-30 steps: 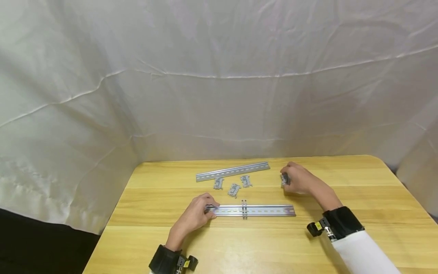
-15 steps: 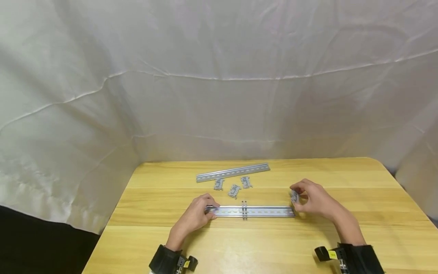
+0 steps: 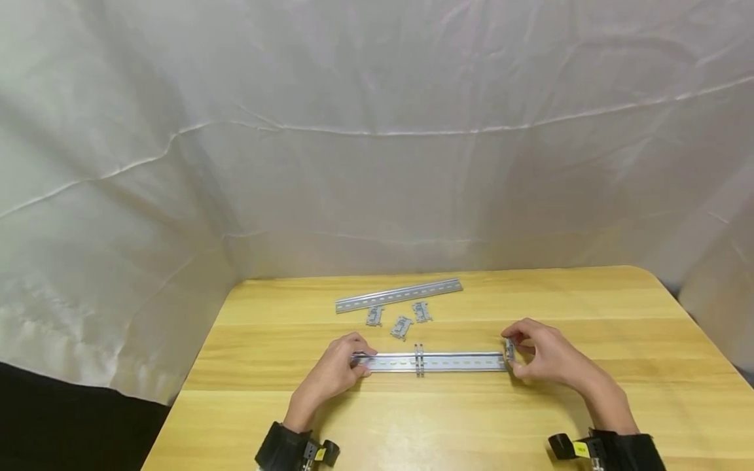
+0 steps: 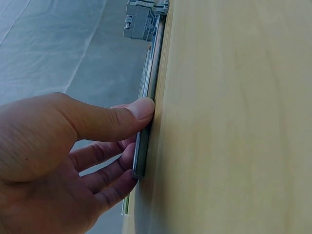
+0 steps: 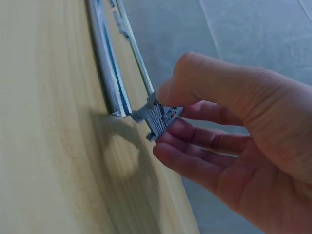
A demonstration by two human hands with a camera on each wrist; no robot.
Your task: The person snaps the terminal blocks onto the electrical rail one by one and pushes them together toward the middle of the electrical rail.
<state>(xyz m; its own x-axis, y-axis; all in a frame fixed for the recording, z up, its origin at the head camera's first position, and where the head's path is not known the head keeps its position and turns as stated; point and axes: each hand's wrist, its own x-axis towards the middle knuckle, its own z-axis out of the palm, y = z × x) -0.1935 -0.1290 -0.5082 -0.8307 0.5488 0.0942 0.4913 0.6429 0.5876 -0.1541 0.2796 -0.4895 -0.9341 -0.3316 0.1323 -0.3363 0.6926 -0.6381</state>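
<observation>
A slotted metal DIN rail point(image 3: 465, 362) lies across the table, with narrow grey terminal blocks point(image 3: 419, 360) clipped upright near its middle. My left hand point(image 3: 337, 366) grips the rail's left end, thumb on the near edge and fingers on the far edge. In the left wrist view the thumb point(image 4: 142, 108) presses the rail's side, and the clipped blocks point(image 4: 141, 19) stand farther along it. My right hand point(image 3: 544, 353) pinches a grey terminal block point(image 3: 509, 348) at the rail's right end. Seen from the right wrist, this block point(image 5: 158, 117) is tilted, its foot close beside the rail end point(image 5: 120, 109).
A second DIN rail point(image 3: 400, 295) lies slanted toward the back of the wooden table point(image 3: 412, 418). In front of it lie three loose grey terminal blocks point(image 3: 402, 327). A pale cloth point(image 3: 377, 183) hangs behind the table.
My right hand has brought the terminal block toward me and slightly right, from the back right of the table to the rail's right end. The left hand has stayed on the rail.
</observation>
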